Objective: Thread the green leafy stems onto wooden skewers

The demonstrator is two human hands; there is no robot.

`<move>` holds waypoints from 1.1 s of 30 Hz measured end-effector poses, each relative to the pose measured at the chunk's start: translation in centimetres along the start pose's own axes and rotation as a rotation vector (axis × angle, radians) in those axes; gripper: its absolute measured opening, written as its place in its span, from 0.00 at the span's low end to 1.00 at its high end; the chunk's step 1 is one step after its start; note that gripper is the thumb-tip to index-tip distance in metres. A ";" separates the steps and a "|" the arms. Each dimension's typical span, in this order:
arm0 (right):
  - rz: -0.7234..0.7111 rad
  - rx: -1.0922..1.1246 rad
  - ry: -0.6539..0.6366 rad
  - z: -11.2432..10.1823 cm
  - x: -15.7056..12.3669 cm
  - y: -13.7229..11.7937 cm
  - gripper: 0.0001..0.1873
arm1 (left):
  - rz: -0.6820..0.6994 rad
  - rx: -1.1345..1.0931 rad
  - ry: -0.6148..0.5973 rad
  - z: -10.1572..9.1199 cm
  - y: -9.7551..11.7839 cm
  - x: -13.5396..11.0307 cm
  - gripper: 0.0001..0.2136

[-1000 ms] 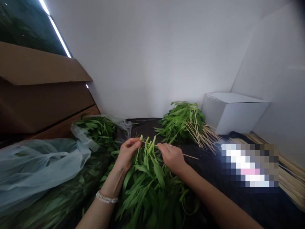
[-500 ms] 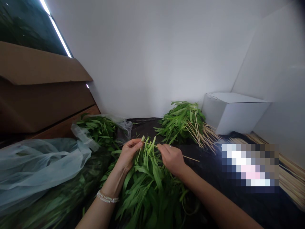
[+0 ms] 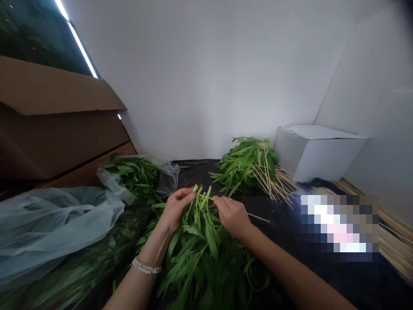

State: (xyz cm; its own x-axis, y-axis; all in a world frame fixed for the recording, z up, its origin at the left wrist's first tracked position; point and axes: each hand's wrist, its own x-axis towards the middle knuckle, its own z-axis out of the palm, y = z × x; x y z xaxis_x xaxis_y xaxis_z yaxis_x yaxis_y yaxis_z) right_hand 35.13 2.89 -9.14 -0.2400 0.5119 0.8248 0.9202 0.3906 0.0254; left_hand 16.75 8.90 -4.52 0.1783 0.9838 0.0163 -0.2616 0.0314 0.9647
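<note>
Step in hand, as judged: threading leafy green stems [image 3: 201,204] onto a thin bamboo skewer [image 3: 259,218]. The bunch lies on the dark surface [image 3: 280,232], well left of the white box [image 3: 318,150] and nearer the person. The left hand [image 3: 176,209] is closed in a pinch on the stem tops. The right hand [image 3: 232,215] is closed around the skewer, whose tip is among the stems and whose tail points toward the box. The next move calls for a steady left pinch that keeps the stems aligned while the skewer passes straight across them.

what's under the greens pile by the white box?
Thin wooden skewers poke out of the greens pile onto the black sheet, beside the white box. What the pile itself rests on, and the skewers' inner ends, are covered by leaves.
</note>
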 end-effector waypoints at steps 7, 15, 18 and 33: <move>-0.002 0.003 -0.031 0.1 -0.1 -0.1 0.16 | -0.027 0.003 -0.027 0.2 -0.2 -0.2 0.14; -0.013 0.014 -0.033 -0.2 0.2 -0.3 0.16 | 0.008 0.015 -0.085 0.5 -0.5 -0.3 0.13; 0.001 0.019 -0.033 -0.4 0.4 -0.3 0.15 | 0.031 0.064 -0.153 0.6 -0.5 -0.5 0.16; 0.053 -0.109 0.003 -0.8 0.9 3.9 0.17 | -0.024 -0.323 0.085 -1.1 1.5 0.8 0.12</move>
State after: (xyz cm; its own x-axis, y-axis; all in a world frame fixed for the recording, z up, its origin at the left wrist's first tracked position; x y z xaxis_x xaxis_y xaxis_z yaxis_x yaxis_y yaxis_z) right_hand 38.73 4.28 -7.87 -0.1888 0.5271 0.8285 0.9599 0.2773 0.0424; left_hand 15.47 9.88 -3.31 0.1118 0.9929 -0.0408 -0.5476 0.0958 0.8313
